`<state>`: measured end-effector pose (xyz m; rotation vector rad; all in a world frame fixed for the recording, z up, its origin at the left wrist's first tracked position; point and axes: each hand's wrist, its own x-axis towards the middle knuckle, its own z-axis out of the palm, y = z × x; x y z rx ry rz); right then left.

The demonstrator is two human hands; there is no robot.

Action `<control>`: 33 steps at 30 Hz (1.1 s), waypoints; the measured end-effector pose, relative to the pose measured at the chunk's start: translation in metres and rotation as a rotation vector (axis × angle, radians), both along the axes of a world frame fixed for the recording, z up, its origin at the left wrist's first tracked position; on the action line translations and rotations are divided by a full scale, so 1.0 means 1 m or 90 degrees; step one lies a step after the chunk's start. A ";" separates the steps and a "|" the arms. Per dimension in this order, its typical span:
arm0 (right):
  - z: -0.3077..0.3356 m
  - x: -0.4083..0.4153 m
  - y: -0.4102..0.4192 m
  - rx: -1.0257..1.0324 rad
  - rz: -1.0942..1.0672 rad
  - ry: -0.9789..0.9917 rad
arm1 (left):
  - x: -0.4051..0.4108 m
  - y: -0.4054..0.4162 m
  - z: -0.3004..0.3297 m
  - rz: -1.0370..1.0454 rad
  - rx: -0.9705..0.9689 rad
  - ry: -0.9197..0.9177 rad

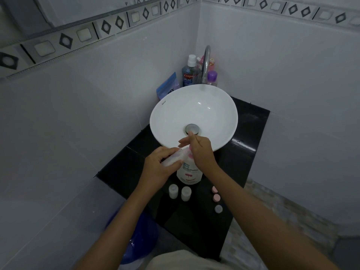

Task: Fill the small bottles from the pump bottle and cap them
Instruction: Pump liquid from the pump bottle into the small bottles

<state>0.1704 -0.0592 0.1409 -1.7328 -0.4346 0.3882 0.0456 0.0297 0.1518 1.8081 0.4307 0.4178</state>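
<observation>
A white pump bottle (189, 173) with a pink flower label stands on the black counter (124, 170) in front of the basin. My left hand (159, 166) grips a small clear bottle (176, 157), tilted with its mouth toward the pump's pink spout. My right hand (201, 151) rests on top of the pump head and hides it. Two more small clear bottles (173, 191) (186, 193) stand uncapped just in front of the pump bottle. Three loose caps lie to the right: two pink caps (214, 190) (216, 197) and a grey cap (218, 209).
A white round basin (194, 106) with a metal drain fills the counter's back. Behind it stand a chrome tap (206, 63), a blue mouthwash bottle (188, 73), a purple-capped bottle (212, 77) and a blue pouch (168, 85). A blue bucket (140, 242) sits on the floor at lower left.
</observation>
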 end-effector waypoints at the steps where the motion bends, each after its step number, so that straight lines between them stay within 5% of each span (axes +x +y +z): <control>1: -0.002 0.000 0.000 -0.005 0.003 -0.010 | 0.000 -0.001 0.000 0.001 -0.005 0.002; 33: 0.018 0.004 -0.001 -0.008 0.018 0.024 | -0.005 0.005 -0.001 0.001 0.071 -0.023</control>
